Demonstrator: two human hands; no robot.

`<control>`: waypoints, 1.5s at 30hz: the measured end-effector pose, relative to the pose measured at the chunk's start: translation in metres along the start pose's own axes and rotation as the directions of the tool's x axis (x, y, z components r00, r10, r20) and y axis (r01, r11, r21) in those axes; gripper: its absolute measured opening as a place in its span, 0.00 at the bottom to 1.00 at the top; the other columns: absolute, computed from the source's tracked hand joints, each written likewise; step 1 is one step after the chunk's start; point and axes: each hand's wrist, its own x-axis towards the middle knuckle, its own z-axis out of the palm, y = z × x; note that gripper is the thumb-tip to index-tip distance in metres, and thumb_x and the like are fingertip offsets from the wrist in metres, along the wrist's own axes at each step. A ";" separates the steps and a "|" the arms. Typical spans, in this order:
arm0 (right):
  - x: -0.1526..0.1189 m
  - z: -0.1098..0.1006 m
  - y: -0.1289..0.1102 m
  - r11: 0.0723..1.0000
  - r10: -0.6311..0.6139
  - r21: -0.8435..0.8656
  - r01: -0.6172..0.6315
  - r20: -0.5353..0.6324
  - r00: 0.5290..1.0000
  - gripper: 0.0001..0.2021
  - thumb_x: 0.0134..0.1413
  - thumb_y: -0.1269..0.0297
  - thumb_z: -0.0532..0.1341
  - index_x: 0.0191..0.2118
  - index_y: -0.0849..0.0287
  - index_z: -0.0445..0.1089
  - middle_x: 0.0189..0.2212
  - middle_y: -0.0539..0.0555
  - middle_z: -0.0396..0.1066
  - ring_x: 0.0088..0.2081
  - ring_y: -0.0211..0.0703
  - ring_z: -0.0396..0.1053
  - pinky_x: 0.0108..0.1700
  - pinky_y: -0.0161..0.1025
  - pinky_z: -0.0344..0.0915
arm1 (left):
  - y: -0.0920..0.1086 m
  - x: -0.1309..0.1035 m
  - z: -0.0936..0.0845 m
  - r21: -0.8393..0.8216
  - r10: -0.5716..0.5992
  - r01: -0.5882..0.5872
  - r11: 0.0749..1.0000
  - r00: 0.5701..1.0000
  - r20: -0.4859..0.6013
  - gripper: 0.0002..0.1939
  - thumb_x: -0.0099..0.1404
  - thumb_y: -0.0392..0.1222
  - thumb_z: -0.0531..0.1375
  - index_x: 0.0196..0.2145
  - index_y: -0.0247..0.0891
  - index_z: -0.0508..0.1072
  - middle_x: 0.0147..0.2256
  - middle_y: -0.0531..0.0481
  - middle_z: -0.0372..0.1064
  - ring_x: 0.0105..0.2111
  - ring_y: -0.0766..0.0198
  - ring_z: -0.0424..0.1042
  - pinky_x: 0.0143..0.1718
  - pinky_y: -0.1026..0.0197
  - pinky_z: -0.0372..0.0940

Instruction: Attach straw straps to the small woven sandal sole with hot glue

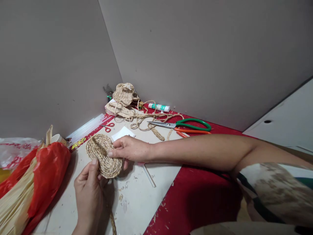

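Note:
Between my two hands is a coiled straw-rope piece (111, 164), shaped like a small sole, tilted above the pale board. My left hand (89, 182) pinches its lower left edge with thumb and fingers. My right hand (127, 148) grips its right side, the thumb lying on top and the fingers partly hidden beneath. A braided cord end (112, 223) hangs below, near my left wrist. Just below my right wrist a thin white stick (149, 176) lies on the board.
Large scissors (193, 125) with green and orange handles lie beyond my right forearm. Behind are woven straw pieces (123, 94), loose cord, small red scissors (107, 127) and a white-green tube (158, 107). A red bag (52, 169) with dry husks stands at left. Grey walls (195, 58) close off the back.

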 end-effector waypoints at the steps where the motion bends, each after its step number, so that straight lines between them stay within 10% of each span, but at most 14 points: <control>1: 0.001 0.000 0.000 1.000 0.019 0.017 -0.019 0.002 1.000 0.13 0.54 0.61 0.65 0.29 0.66 0.67 0.22 0.47 0.68 0.19 0.26 0.63 0.19 0.24 0.61 | 0.000 0.000 0.000 0.008 -0.012 0.012 1.000 1.000 0.014 0.15 0.49 0.50 0.71 0.29 0.36 0.78 0.21 0.54 0.69 0.18 0.70 0.65 0.18 0.67 0.62; 8: 0.001 -0.007 -0.007 1.000 0.002 0.028 0.000 -0.068 0.998 0.04 0.59 0.68 0.61 0.34 0.64 0.68 0.27 0.48 0.71 0.22 0.28 0.67 0.21 0.25 0.65 | 0.007 0.004 0.000 0.122 0.097 -0.089 0.988 0.994 -0.059 0.15 0.52 0.52 0.69 0.30 0.37 0.78 0.27 0.51 0.73 0.25 0.68 0.70 0.26 0.66 0.67; 16: -0.003 -0.011 -0.008 0.996 0.085 -0.015 -0.084 0.116 0.990 0.07 0.59 0.66 0.61 0.34 0.65 0.67 0.22 0.46 0.68 0.18 0.25 0.63 0.21 0.23 0.61 | 0.022 0.011 -0.014 0.325 0.510 -0.462 0.825 0.857 -0.079 0.12 0.55 0.44 0.69 0.37 0.41 0.76 0.40 0.52 0.75 0.40 0.65 0.72 0.44 0.62 0.67; 24: -0.002 -0.013 0.004 0.990 0.112 -0.113 -0.082 0.282 0.953 0.08 0.57 0.63 0.62 0.36 0.64 0.68 0.24 0.47 0.69 0.21 0.27 0.65 0.20 0.23 0.56 | 0.017 0.011 -0.017 0.321 0.328 -0.312 0.894 0.945 0.005 0.19 0.54 0.46 0.69 0.44 0.43 0.78 0.43 0.49 0.76 0.40 0.63 0.73 0.40 0.66 0.66; 45: -0.004 -0.007 0.002 0.978 0.206 -0.054 -0.199 0.328 0.922 0.03 0.57 0.73 0.61 0.32 0.65 0.67 0.19 0.44 0.67 0.18 0.26 0.63 0.21 0.23 0.61 | 0.023 0.009 -0.012 0.145 0.085 -0.080 0.986 0.996 -0.030 0.16 0.45 0.42 0.71 0.34 0.38 0.77 0.28 0.52 0.74 0.27 0.67 0.69 0.29 0.66 0.63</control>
